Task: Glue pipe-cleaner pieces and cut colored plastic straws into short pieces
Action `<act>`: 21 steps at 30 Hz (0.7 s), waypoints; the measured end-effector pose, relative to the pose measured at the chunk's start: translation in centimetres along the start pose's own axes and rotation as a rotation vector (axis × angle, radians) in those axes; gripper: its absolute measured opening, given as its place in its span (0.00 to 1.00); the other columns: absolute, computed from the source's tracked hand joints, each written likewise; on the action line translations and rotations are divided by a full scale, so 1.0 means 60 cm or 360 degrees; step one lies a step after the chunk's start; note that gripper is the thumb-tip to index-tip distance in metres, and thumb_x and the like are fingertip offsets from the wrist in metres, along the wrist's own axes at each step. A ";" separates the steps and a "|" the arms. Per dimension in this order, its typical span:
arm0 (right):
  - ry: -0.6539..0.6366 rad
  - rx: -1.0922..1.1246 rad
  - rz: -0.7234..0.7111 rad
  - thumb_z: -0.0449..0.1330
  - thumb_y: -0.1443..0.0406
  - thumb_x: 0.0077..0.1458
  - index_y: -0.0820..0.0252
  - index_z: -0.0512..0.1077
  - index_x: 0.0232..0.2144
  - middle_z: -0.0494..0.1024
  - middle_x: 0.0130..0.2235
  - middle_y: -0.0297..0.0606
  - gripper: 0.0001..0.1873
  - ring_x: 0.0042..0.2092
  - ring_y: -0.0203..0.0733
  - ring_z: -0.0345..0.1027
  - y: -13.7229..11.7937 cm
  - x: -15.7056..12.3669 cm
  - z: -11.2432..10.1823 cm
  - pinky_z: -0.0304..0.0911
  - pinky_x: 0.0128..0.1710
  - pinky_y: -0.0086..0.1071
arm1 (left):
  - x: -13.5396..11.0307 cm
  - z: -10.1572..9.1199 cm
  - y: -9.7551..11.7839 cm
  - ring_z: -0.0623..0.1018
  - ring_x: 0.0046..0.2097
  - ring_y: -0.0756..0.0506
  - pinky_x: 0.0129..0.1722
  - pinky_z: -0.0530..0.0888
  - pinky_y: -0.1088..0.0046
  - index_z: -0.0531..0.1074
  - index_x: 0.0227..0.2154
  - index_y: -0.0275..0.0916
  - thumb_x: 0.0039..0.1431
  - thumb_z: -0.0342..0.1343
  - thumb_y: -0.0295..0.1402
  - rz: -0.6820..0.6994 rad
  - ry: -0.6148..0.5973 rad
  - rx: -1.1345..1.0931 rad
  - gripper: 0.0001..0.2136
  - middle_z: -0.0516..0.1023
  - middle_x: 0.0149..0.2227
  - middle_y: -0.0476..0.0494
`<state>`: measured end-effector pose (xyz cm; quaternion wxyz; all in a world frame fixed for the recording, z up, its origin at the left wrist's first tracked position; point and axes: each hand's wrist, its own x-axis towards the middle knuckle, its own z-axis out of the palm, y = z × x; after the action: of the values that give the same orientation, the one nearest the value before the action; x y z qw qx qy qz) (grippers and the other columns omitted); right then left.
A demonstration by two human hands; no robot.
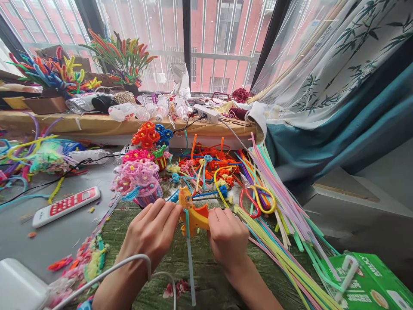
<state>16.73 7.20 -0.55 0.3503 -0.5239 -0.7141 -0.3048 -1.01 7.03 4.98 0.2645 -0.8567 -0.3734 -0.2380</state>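
My left hand [151, 234] and my right hand [227, 237] meet over the green table and together pinch a small yellow and orange pipe-cleaner piece [192, 215]. Fingers of both hands are closed on it. A pale blue stem [190, 262] hangs down from the piece between my wrists. Just behind my left hand stands a bunch of pink pipe-cleaner flowers [137, 178]. Red and yellow handled scissors [258, 198] lie right of my right hand.
A fan of pastel pipe cleaners [284, 232] covers the right side of the table. A white remote [66, 206] lies at left. A green box [371, 284] sits at bottom right. A white cable [112, 269] crosses my left forearm. The windowsill holds bottles and a power strip [206, 113].
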 end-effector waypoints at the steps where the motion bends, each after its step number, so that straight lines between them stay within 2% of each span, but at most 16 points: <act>1: 0.0000 0.0006 0.0005 0.48 0.76 0.60 0.58 0.61 0.17 0.63 0.18 0.34 0.20 0.25 0.41 0.52 -0.001 0.000 0.000 0.42 0.25 0.34 | 0.000 0.000 0.000 0.70 0.34 0.44 0.35 0.71 0.67 0.71 0.37 0.33 0.64 0.51 0.25 -0.0002 -0.0003 -0.0001 0.04 0.75 0.30 0.43; 13: -0.0013 0.0023 0.0048 0.48 0.77 0.60 0.58 0.62 0.17 0.64 0.18 0.34 0.21 0.24 0.41 0.51 -0.007 0.000 -0.002 0.41 0.25 0.35 | 0.001 0.005 -0.002 0.70 0.32 0.45 0.33 0.72 0.68 0.71 0.36 0.32 0.62 0.54 0.24 -0.0043 0.0034 -0.0033 0.02 0.74 0.30 0.43; 21: -0.0002 0.0020 0.0050 0.48 0.76 0.60 0.57 0.61 0.18 0.63 0.19 0.34 0.20 0.24 0.41 0.52 -0.011 -0.004 0.002 0.41 0.25 0.35 | -0.001 0.014 -0.003 0.70 0.30 0.45 0.32 0.70 0.67 0.72 0.34 0.36 0.65 0.50 0.26 -0.0104 0.0128 -0.0032 0.06 0.74 0.29 0.45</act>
<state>16.12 6.98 -0.85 0.3579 -0.5330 -0.7079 -0.2946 -0.98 7.63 4.38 0.2627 -0.8364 -0.3878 -0.2845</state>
